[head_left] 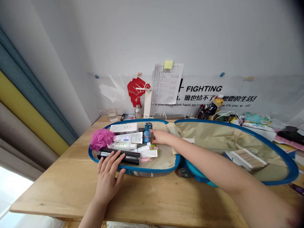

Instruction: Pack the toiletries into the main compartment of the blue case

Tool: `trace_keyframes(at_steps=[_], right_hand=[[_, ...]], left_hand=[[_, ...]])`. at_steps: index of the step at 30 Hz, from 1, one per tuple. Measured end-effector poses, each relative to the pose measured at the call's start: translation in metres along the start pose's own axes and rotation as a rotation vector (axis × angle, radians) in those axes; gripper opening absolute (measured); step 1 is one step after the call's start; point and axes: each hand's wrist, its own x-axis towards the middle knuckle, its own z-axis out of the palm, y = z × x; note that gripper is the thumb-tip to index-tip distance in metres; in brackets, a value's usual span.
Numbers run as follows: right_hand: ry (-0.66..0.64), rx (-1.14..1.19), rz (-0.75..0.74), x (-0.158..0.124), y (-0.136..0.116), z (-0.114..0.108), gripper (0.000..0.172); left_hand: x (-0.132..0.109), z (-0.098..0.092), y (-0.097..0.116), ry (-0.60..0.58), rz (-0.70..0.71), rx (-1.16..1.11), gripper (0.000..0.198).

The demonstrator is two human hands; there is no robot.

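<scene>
A blue suitcase (pixel 133 170) lies open on a wooden table (pixel 71 186), lined in beige. Its left half holds a pink mesh sponge (pixel 101 138), white tubes (pixel 128 138), a white box (pixel 123 127), a blue bottle (pixel 146 134) and a long black bottle (pixel 129 157). My left hand (pixel 108 177) rests flat on the case's front rim, fingers spread, fingertips touching the black bottle. My right hand (pixel 161 136) reaches in across the case. Its fingers close on a small brownish item (pixel 152 138) beside the blue bottle.
The right half of the case holds a box of cotton swabs (pixel 247 158). Along the wall stand a metal flask (pixel 138 111), a power strip (pixel 169 116), pens, cables and packets (pixel 257 120). Curtains (pixel 26 110) hang at the left. Paper sheets are stuck on the wall.
</scene>
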Motion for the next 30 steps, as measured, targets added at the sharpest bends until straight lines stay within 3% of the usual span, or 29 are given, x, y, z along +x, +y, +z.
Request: trace_keyframes(at_steps=[11,14,18,20,22,25,30], right_hand=[[0.040,0.052,0.010,-0.002,-0.002,0.001,0.037],[0.084,0.084,0.026,-0.007,0.001,-0.012,0.040],[0.224,0.133,0.112,-0.023,0.034,-0.060,0.049],[0.274,0.142,0.178,-0.035,0.062,-0.082,0.042],[0.254,0.134,0.232,-0.048,0.090,-0.090,0.035],[0.121,0.089,0.285,-0.064,0.123,-0.069,0.025],[-0.060,-0.018,0.326,-0.074,0.152,-0.003,0.032]], left_hand=[[0.000,0.000,-0.001,-0.001,0.004,0.004,0.045],[0.000,0.000,-0.001,0.003,0.009,0.007,0.044],[-0.001,0.000,-0.002,0.011,0.012,0.007,0.046],[-0.001,0.001,-0.002,0.010,0.011,0.004,0.047],[-0.001,0.001,-0.002,0.012,0.010,-0.002,0.048],[0.000,0.001,-0.002,0.020,0.001,-0.013,0.049],[-0.001,0.002,-0.002,0.011,0.002,-0.011,0.047]])
